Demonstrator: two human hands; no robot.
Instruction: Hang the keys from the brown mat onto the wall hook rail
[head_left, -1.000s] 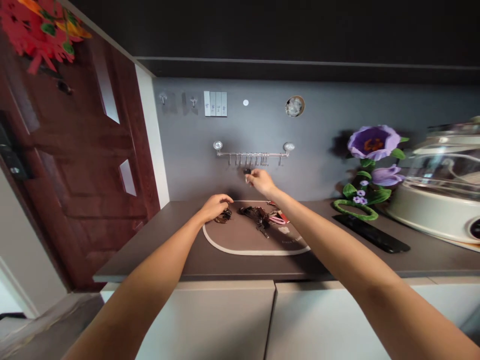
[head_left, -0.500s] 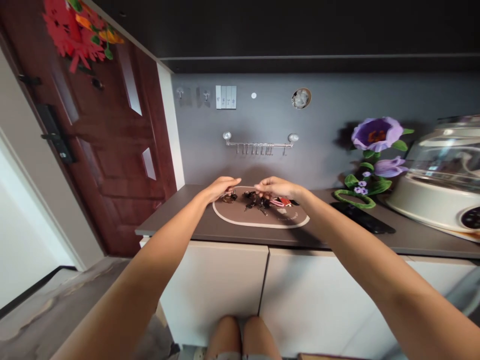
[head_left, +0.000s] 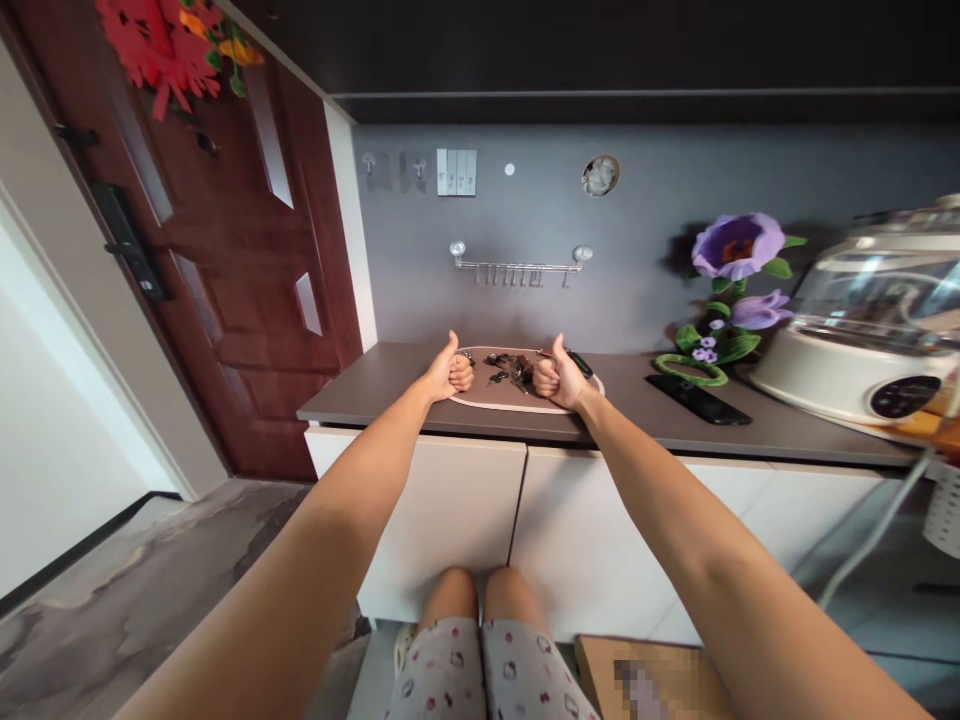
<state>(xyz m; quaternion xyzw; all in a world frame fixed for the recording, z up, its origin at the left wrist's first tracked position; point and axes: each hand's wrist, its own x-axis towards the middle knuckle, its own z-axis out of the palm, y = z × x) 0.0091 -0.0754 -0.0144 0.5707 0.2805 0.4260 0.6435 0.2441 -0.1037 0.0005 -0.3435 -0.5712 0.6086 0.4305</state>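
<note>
Grey counter under a dark wall carries an oval mat with a pale rim, and a loose cluster of small dark keys lies at its middle, too small here to count or sort. A slim dark fob lies toward the mat's right end. These should be light, hard and stiff, and liable to slide or tangle; a key is probably best pinched by its bow, the fob by its body. The left hand and right hand sit either side of the cluster, each curled into a fist with the thumb standing up. Neither shows anything held, though a small item could hide inside a fist. Beyond them, a steel hook rail crosses the wall, and a flat black device and artificial flower stand to the right, near a white cooker. A red-brown door stands to the left.
</note>
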